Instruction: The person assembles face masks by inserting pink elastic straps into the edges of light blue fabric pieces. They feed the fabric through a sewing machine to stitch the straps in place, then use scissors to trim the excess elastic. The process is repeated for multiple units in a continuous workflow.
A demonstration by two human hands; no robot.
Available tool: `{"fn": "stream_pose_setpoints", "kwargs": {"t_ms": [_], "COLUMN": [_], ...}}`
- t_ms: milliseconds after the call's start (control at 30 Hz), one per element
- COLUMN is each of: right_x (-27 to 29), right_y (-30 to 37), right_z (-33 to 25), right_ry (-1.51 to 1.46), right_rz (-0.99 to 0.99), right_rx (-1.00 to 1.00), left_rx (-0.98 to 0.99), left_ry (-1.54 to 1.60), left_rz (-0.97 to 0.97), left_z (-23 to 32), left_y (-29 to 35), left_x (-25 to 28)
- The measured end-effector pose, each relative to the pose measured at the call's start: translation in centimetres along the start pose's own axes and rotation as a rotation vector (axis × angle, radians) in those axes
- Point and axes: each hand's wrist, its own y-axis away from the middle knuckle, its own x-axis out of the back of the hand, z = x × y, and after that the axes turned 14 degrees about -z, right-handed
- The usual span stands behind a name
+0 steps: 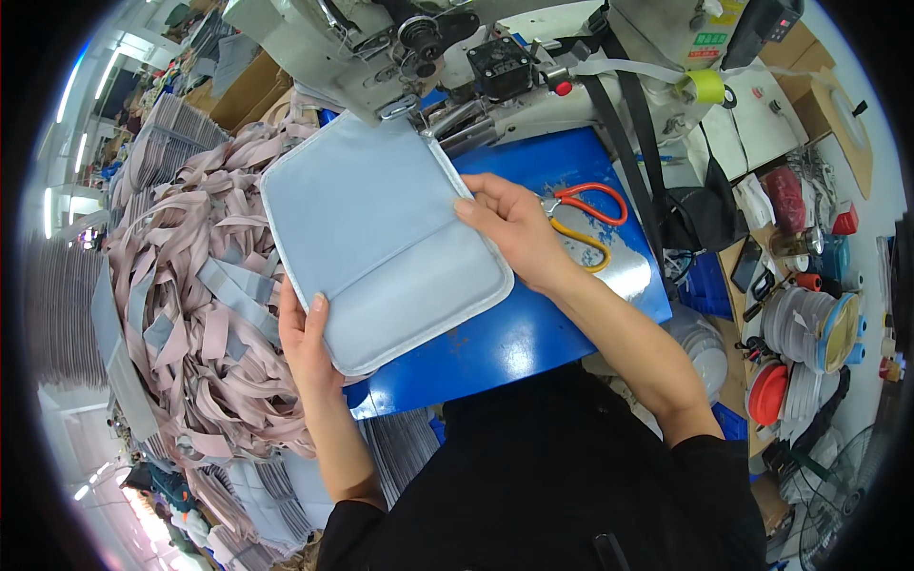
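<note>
A flat light-blue fabric panel (371, 205) with rounded corners, pale bound edges and a seam across its lower part is held up in front of the sewing machine (419, 57). My left hand (307, 333) grips its lower left edge, thumb on top and fingers mostly hidden beneath. On its right edge my right hand (509, 224) is closed, thumb over the face of the panel. The panel's far edge reaches the area under the machine head; whether it touches the needle parts I cannot tell. Scissors (586, 219) with one red and one yellow handle lie just right of my right hand.
The blue work surface (514, 333) lies beneath the panel. At the left is a large heap of pinkish-grey fabric strips (228, 276). Black straps (624, 124) hang beside the machine. To the right, a bench carries reels of white tape (795, 328), a phone (746, 265) and small tools.
</note>
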Motion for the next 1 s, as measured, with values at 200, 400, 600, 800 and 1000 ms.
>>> {"fn": "stream_pose_setpoints", "kwargs": {"t_ms": [200, 400, 600, 800, 1000], "right_x": [-1.1, -1.1, 0.4, 2.7, 12.2], "right_y": [0.1, -2.5, -4.5, 1.0, 0.2], "right_z": [0.6, 0.4, 0.5, -10.0, -30.8], "right_ry": [-0.444, -0.478, -0.315, 0.551, 1.362], "right_rz": [-0.038, -0.054, -0.015, 0.21, 0.787], "right_rx": [0.06, 0.103, 0.085, 0.234, 0.899], "left_rx": [-0.033, -0.04, -0.053, -0.054, -0.048], "left_ry": [-0.088, -0.074, -0.064, 0.01, 0.111], "left_rz": [0.025, 0.039, -0.001, -0.044, -0.026], "left_z": [0.9, 2.4, 1.8, 1.1, 1.5], "left_y": [-0.8, -4.3, -8.5, -11.3, -10.1], "left_x": [-0.2, 0.3, 2.1, 3.4, 4.3]}}
